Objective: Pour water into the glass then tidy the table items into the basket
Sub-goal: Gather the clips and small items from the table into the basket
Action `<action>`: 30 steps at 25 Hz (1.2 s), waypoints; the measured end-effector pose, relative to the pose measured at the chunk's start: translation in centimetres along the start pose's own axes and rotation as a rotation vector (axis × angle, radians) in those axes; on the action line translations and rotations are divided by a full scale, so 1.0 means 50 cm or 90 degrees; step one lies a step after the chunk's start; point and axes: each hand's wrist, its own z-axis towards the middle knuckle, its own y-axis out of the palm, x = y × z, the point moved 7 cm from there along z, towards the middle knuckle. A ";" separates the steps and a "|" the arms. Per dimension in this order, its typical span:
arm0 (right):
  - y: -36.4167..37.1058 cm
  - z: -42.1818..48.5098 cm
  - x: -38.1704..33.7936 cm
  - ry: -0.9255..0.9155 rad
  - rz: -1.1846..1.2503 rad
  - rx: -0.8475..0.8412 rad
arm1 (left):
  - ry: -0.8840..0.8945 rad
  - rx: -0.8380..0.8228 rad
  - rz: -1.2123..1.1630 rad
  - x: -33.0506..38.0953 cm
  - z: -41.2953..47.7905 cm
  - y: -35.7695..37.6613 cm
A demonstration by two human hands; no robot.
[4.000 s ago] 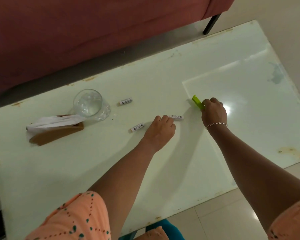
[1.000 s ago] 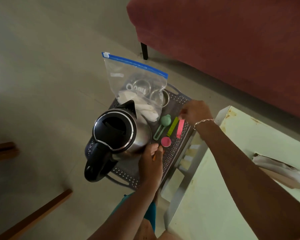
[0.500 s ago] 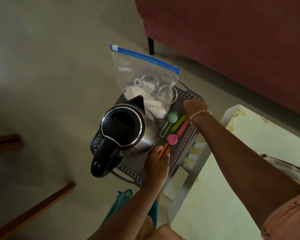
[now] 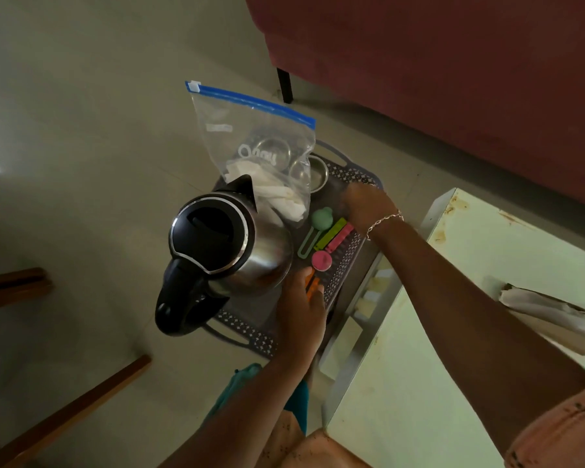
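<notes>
Pinching an orange clip (image 4: 312, 284) in the left hand (image 4: 301, 309), fingers curled round it, just over the near right part of the basket (image 4: 250, 334). Coming in from below with that forearm, back of the hand up, close beside the kettle (image 4: 227, 238). With the right hand (image 4: 368, 204) stretched from over the table (image 4: 453, 383) to the basket's far right corner, wrist bent, a bracelet (image 4: 384, 220) on it. Fingers blurred there: cannot tell whether clenched, loose or touching anything.

Found on the floor, just beside the table's end: the basket. Inside it:
- the kettle on the left
- a zip bag (image 4: 257, 143) upright behind it
- a steel bowl (image 4: 318, 175)
- a green scoop (image 4: 319, 217)
- a lime clip (image 4: 330, 234) and a pink clip (image 4: 342, 236) lying side by side
- a pink disc (image 4: 320, 260) just beyond the orange clip
</notes>
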 end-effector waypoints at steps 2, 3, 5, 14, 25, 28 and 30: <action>-0.022 -0.057 0.013 0.008 0.023 0.150 | 0.128 0.034 0.082 0.040 -0.026 0.012; -0.025 -0.094 0.018 0.005 0.014 0.213 | 0.189 0.046 0.128 0.061 -0.042 0.026; -0.019 -0.179 0.032 -0.001 0.015 0.320 | 0.288 0.068 0.244 0.094 -0.075 0.067; 0.114 -0.650 0.296 0.212 0.014 0.371 | 0.430 -0.085 0.473 0.155 -0.309 0.413; 0.231 -1.084 0.677 0.505 0.115 0.336 | 0.683 -0.349 0.531 0.228 -0.578 0.817; 0.280 -1.167 0.798 0.625 0.184 0.305 | 0.766 -0.410 0.550 0.240 -0.602 0.924; 0.304 -1.205 0.875 0.682 0.169 0.283 | 0.775 -0.440 0.591 0.250 -0.598 0.994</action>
